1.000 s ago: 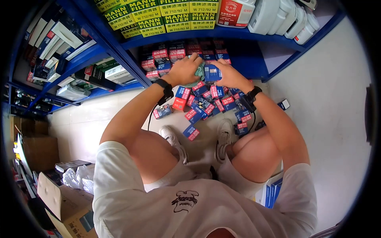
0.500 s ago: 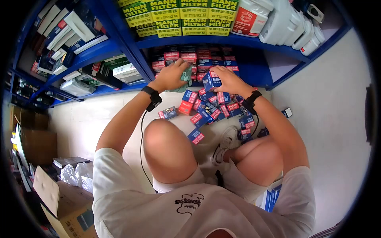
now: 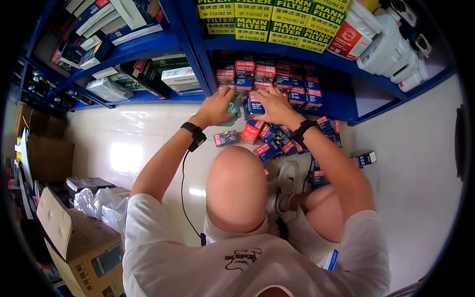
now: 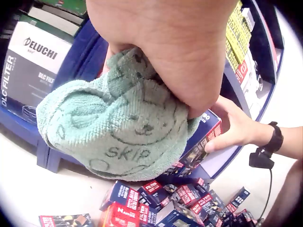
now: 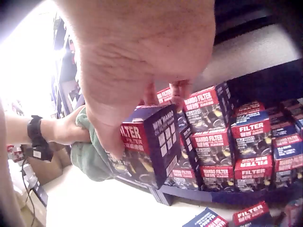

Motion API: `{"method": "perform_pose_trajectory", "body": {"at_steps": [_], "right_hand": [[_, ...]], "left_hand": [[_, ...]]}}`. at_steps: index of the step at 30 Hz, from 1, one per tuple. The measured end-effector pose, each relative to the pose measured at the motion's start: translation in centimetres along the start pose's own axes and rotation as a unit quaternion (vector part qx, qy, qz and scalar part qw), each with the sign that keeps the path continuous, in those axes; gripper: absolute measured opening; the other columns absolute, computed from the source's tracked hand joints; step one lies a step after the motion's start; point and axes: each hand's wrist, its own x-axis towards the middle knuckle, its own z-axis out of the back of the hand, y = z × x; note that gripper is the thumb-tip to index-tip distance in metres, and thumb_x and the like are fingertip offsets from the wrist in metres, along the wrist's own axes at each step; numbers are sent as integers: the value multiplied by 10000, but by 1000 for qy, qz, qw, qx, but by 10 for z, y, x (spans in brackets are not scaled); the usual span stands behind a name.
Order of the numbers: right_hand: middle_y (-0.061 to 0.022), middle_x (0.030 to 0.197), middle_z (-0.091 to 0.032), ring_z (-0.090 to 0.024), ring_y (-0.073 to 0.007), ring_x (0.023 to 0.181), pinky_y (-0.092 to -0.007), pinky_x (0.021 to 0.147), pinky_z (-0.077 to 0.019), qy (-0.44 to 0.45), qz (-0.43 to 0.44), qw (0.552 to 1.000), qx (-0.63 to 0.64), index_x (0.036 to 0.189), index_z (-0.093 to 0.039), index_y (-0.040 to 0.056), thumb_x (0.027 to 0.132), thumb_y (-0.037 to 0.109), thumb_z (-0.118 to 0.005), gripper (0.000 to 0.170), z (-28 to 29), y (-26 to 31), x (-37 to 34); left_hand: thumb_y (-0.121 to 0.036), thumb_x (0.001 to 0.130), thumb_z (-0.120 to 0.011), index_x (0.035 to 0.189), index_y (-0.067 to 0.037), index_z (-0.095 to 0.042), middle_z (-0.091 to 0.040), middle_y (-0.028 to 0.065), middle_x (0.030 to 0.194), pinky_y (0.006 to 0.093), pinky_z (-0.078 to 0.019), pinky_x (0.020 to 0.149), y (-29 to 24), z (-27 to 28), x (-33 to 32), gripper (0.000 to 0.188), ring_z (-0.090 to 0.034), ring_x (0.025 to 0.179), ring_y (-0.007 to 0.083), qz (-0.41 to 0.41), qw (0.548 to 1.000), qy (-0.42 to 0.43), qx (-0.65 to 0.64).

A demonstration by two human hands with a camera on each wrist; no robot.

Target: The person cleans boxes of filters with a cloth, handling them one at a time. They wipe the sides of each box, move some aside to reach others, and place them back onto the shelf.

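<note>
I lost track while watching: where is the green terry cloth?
In the head view, the green terry cloth is gripped by the left hand, just left of the filter box that the right hand holds.

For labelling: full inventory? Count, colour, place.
held filter box: 1, blue/red, right hand
cloth: 1, green, left hand
shelved filter boxes: many, red/blue, lower shelf
loose filter boxes: many, red/blue, floor
red box: 1, red, floor
MANN FILTER boxes: many, yellow/green, upper shelf
jugs: several, white, upper shelf
shelving: several bays, blue, ahead
assorted boxes: many, mixed, shelving at left
cartons: at least 2, brown, left
plastic bag: 1, whitish, by carton
shirt: 1, white, worn
shoe: 1 clear, white, floor
wristbands: 2, black, worn
knees: 2, bare, foreground
left hand: 1, gripping cloth
right hand: 1, gripping held filter box
</note>
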Motion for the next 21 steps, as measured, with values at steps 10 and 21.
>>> {"method": "perform_pose_trajectory", "body": {"at_steps": [10, 21], "right_hand": [[-116, 1268, -574, -668, -382, 1011, -486, 840, -561, -42, -69, 995, 56, 1362, -491, 76, 750, 389, -818, 761, -47, 25, 48], [-131, 1264, -531, -633, -388, 1075, -458, 872, -562, -131, -12, 989, 67, 1354, -481, 83, 723, 123, -820, 717, -73, 32, 67]], "left_hand": [[-230, 721, -743, 1405, -157, -430, -534, 187, 1243, 497, -531, 854, 51, -16, -47, 755, -611, 1085, 413, 150, 987, 53, 5], [-244, 726, -737, 1286, -181, -616, -532, 136, 1355, 467, -539, 921, 64, -13, -50, 577, -621, 1139, 379, 89, 989, 109, 45]]}}
